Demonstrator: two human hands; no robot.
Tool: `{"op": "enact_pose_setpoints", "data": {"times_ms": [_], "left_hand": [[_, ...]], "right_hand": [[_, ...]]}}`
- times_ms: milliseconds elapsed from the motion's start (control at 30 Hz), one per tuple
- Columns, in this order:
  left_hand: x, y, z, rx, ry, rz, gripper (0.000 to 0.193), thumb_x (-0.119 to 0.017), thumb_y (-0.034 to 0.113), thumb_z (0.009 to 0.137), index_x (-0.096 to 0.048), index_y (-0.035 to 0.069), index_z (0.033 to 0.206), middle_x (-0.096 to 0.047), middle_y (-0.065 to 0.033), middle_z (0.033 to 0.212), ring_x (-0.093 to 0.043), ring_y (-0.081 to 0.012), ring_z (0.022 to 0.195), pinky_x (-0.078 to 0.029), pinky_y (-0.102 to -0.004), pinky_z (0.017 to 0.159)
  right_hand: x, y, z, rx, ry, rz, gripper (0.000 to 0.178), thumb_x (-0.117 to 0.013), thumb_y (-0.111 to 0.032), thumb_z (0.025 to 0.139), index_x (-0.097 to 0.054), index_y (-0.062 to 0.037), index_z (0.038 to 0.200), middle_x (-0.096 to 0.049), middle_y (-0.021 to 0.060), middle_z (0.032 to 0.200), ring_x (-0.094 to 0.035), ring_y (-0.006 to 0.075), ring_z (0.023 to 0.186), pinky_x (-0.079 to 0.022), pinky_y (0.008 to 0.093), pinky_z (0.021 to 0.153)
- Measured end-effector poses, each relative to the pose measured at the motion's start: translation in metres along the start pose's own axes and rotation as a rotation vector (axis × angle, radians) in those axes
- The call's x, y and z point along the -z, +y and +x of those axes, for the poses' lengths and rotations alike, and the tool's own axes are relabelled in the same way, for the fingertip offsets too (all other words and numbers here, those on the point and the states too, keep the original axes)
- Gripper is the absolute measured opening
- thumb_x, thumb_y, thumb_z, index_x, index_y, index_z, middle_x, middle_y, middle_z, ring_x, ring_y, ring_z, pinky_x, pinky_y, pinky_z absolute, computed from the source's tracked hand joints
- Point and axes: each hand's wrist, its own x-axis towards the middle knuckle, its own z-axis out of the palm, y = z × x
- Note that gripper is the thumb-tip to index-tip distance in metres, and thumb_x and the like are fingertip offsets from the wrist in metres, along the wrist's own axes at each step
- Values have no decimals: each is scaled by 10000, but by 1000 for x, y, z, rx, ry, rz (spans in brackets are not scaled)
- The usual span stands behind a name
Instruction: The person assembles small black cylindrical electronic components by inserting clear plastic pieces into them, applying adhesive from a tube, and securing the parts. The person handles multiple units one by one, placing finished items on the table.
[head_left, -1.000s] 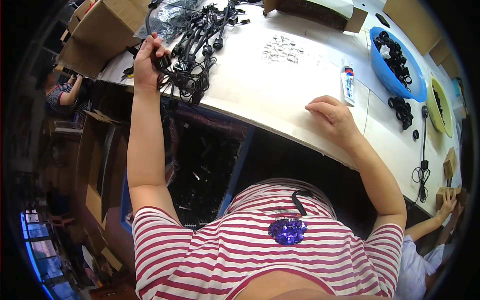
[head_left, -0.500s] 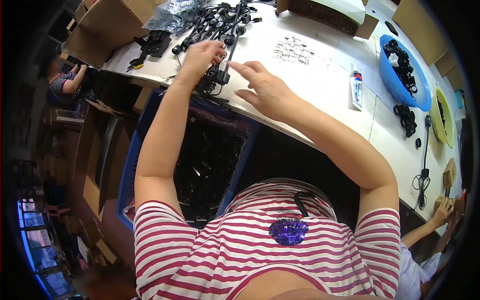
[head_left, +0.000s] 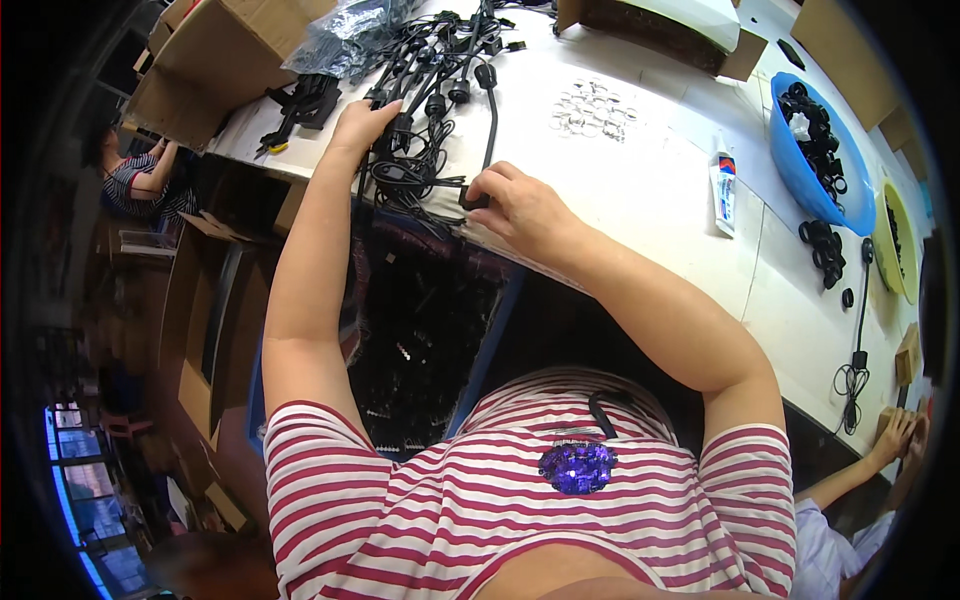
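Observation:
With thumb and fingers closed, my right hand [head_left: 525, 212] grips the block-shaped end of a black cord [head_left: 491, 130] near the table's front edge. The cord runs away from me to a round black socket-like end [head_left: 486, 76]. My left hand [head_left: 362, 128] is at the left side of a heap of black cords [head_left: 425, 150]. Its fingers are partly hidden but look closed around a dark cord, part of which hangs beside my forearm. Coiled leads and several round black ends lie between my hands.
Clear rings [head_left: 593, 110] and a glue-like tube [head_left: 723, 190] lie on the white table [head_left: 640, 215]. Right are a blue basin [head_left: 790, 165] of black rings and a yellow basin [head_left: 893, 240]. A blue-rimmed bin [head_left: 490, 335] stands below. Another person's hands [head_left: 895, 435] are at far right.
My right hand has moved down toward the table edge and closed on the cord's block-shaped end. My left hand has shifted left, away from that cord, to the heap's left side.

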Motion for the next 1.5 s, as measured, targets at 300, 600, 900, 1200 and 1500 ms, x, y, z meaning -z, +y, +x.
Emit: {"op": "enact_pose_setpoints", "data": {"times_ms": [300,600,900,1200,1500], "left_hand": [[32,42,-36,-41,-142,-1176,213,-511,272,849,-531,72,777,-449,13,574,-389,-85,492,-309,-219,477],[52,30,-89,-355,-402,-1744,187,-472,231,845,-438,53,800,-337,-4,596,-314,-111,547,-310,-258,570],[21,28,-84,-280,-219,-1484,183,-482,217,839,-505,51,763,-418,-7,582,-364,-118,536,-298,-260,548],[27,25,-83,-427,-223,-1619,207,-474,230,858,-497,43,771,-408,-23,595,-348,-129,555,-300,-262,571],[11,29,-85,-461,88,-830,155,-515,191,855,-539,39,835,-509,-13,687,-434,-70,611,-346,-203,571]], "right_hand": [[11,3,5,14,258,134,132,-609,-55,774,-505,-36,852,-517,115,842,-545,268,746,-454,337,665],[11,5,3,-70,212,152,123,-596,-35,788,-504,-27,869,-507,103,844,-526,236,780,-438,316,706],[9,1,1,-61,185,87,111,-585,-64,789,-501,-32,854,-506,134,860,-526,298,784,-442,354,690],[9,2,0,-58,181,94,118,-596,-70,782,-505,-35,849,-510,129,858,-529,294,785,-444,351,695],[11,-1,0,-77,170,72,110,-602,-113,784,-535,-49,842,-529,116,871,-538,284,810,-443,353,709]]}}
